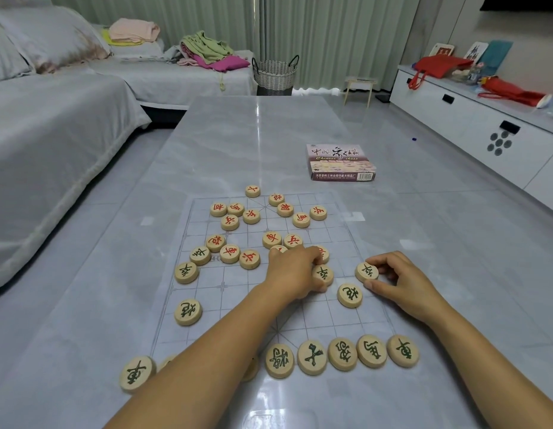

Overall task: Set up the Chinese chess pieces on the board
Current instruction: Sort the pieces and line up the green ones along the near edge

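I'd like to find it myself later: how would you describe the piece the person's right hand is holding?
Start at the Chinese chess box on the grey table and come straight toward the camera to the board's right edge. There the right hand pinches a pale wooden disc with a dark green character. Unlike its neighbours, it sits at the board's very edge, between fingers.

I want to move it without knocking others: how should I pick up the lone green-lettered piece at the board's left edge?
Pinch the green-lettered piece by its round rim from straight above, thumb and finger on opposite sides. It lies flat, a low disc, with bare board around it, so any side is free.
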### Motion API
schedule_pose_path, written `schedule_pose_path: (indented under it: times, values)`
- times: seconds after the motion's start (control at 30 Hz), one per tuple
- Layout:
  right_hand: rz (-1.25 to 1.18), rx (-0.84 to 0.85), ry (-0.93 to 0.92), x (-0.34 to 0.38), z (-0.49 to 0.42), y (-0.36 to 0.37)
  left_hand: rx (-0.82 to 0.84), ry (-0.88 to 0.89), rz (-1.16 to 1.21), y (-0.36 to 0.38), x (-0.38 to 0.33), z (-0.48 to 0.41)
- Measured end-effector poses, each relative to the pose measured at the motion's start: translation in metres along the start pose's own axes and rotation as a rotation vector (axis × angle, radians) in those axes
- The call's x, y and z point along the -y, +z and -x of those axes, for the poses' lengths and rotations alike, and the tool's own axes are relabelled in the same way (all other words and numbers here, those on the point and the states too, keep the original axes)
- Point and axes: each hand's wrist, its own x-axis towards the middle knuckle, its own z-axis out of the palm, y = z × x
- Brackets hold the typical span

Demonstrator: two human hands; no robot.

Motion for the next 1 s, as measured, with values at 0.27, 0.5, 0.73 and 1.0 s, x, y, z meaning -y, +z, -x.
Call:
schedule_pose_path:
  times: [0.27,0.5,0.73,1.0]
  values:
    - [0.016,-0.008,0.006,-0.002,-0.001,0.0,0.03,0.004,-0.018,-0.001,0.001,-0.001]
    - [0.019,-0.011,0.001,-0.001,0.0,0.001,0.171,-0.048,0.033,-0.013,0.002,-0.008]
    - [0.021,-0.009,0.003,0.0,0.0,0.001,-0.016,-0.073,0.633,-0.048,0.035,0.001]
    - [0.018,0.013,0.023,0.002,0.0,-0.001,-0.046,-0.132,0.406,-0.055,0.086,0.048]
